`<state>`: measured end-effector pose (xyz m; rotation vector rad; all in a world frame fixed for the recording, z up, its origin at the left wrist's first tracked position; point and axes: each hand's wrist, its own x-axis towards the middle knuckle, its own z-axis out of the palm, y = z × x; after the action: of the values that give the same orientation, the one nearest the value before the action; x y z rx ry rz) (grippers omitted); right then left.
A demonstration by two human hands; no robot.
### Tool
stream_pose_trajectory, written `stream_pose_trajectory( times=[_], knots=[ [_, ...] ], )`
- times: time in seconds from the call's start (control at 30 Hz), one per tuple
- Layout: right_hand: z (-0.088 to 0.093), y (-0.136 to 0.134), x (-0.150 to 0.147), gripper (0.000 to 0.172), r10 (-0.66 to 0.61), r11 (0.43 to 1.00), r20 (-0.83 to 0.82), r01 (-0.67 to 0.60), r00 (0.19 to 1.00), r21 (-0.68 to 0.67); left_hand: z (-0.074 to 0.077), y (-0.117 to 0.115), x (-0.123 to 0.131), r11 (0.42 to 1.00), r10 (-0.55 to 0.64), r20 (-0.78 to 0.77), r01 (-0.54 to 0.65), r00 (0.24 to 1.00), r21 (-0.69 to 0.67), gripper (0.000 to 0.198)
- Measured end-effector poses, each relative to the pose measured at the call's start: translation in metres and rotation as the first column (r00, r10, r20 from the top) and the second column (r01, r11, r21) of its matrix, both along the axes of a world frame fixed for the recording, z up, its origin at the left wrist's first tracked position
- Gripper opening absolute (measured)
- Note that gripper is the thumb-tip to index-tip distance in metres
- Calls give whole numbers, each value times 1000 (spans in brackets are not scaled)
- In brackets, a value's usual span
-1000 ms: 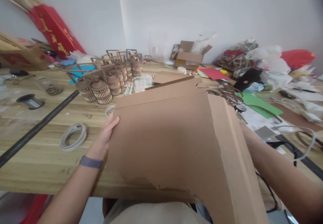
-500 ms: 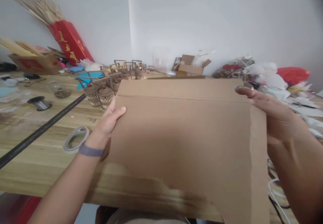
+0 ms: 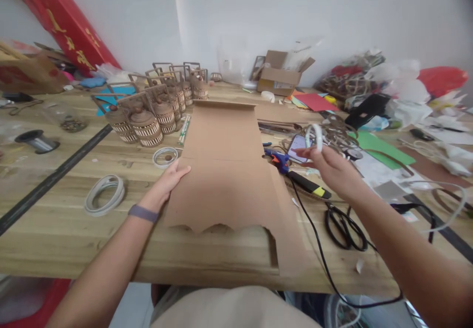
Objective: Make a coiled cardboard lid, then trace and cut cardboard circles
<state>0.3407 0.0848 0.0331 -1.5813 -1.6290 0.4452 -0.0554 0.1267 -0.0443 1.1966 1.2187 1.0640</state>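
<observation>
A brown cardboard sheet (image 3: pixel 225 180) lies on the table in front of me, creased across, its far flap bent up and its near edge cut in scallops. My left hand (image 3: pixel 173 181) grips the left edge, thumb on top and the other fingers hidden beneath. Off the sheet's right side, my right hand (image 3: pixel 330 163) is raised over the table, pinching a small white ring (image 3: pixel 314 135) that looks like a narrow tape roll. Below that hand are a blue glue gun (image 3: pixel 279 160), a phone (image 3: pixel 297 148) and a black-and-yellow cutter (image 3: pixel 309 185).
Several woven lidded baskets (image 3: pixel 146 123) with handles stand left of the sheet. Two pale coils (image 3: pixel 105 195) lie nearer. Black-handled scissors (image 3: pixel 343 227) and a black cable (image 3: pixel 320 249) occupy the right. An open carton (image 3: pixel 279 78) and coloured paper (image 3: pixel 316 101) sit at the back.
The cardboard has come down from in front of me onto the table. My right hand has let go of its right edge and moved left, off the sheet; my left hand keeps hold.
</observation>
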Motion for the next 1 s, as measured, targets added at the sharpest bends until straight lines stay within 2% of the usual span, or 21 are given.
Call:
stream_pose_trajectory(
  times=[0.1, 0.17, 0.2, 0.27, 0.37, 0.47, 0.6, 0.67, 0.7, 0.77, 0.8, 0.83, 0.9, 1.0],
  knots=[
    [-14, -14, -14, 21, 111, 993, 140, -102, 984, -64, -4, 1, -4, 1000, -19, -128, 20, 992, 3, 47],
    [-25, -25, -27, 20, 253, 967, 293, -249, 922, -53, -7, 1, -5, 999, 3, -245, 6, 970, 34, 44],
    [-32, -31, -34, 23, 321, 943, 386, -331, 865, -42, -8, 1, -5, 998, 30, -314, -12, 949, 59, 44],
    [-48, -44, -45, 26, 385, 902, 528, -430, 757, -42, -10, -3, -4, 991, 99, -455, -48, 885, 122, 49],
    [-74, -59, -55, 24, 401, 883, 617, -464, 677, -66, -10, -13, 0, 979, 159, -621, -39, 768, 203, 57],
    [-97, -67, -57, 26, 383, 889, 631, -454, 675, -53, -10, -31, 7, 971, 150, -720, 35, 678, 236, 54],
    [-114, -73, -53, 31, 365, 908, 567, -417, 739, -42, -13, -63, 20, 957, 119, -812, 152, 572, 247, 46],
    [-116, -74, -54, 34, 372, 913, 523, -404, 767, -56, -13, -80, 29, 910, 72, -902, 342, 425, 234, 48],
    [-117, -74, -56, 35, 373, 916, 506, -396, 778, -67, -12, -88, 34, 866, 15, -925, 457, 381, 203, 49],
    [-117, -73, -61, 37, 368, 923, 484, -374, 794, -88, -9, -101, 45, 709, -162, -939, 698, 305, 104, 54],
    [-117, -72, -64, 38, 361, 927, 480, -362, 800, -96, -7, -105, 51, 633, -223, -938, 771, 265, 67, 55],
    [-117, -72, -66, 39, 355, 931, 478, -352, 803, -99, -5, -107, 58, 570, -259, -939, 821, 224, 38, 56],
    [-116, -70, -70, 39, 344, 936, 476, -338, 809, -101, 0, -106, 70, 500, -274, -950, 866, 148, -9, 55],
    [-113, -74, -69, 31, 317, 945, 467, -315, 825, -85, 6, -98, 84, 485, -261, -963, 871, 65, -73, 46]
  ],
)
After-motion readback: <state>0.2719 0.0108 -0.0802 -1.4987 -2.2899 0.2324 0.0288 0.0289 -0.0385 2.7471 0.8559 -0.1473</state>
